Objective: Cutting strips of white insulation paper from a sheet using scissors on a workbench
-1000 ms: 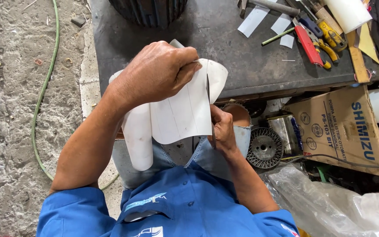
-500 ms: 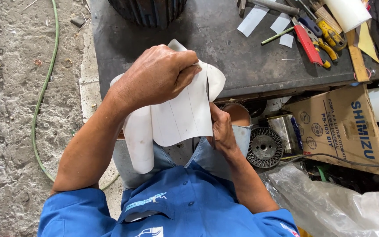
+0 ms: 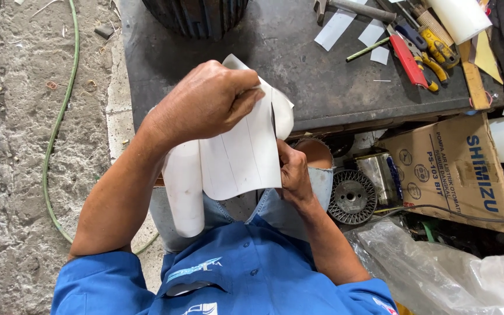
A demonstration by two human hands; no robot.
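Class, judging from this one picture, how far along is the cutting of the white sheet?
Done: pencil lines mark the white sheet, and cut white strips lie on the dark workbench. In hand: the left hand grips the sheet's top; the right hand works its right edge, tool hidden. Left: most lined sections remain uncut.

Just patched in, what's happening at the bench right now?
A person in a blue shirt holds a white sheet marked with pencil lines, curled into a roll at one side. The left hand grips its top edge; the right hand works at its right edge, apparently with a thin blade, though that is hard to make out. Pliers and paper strips lie on the dark workbench behind.
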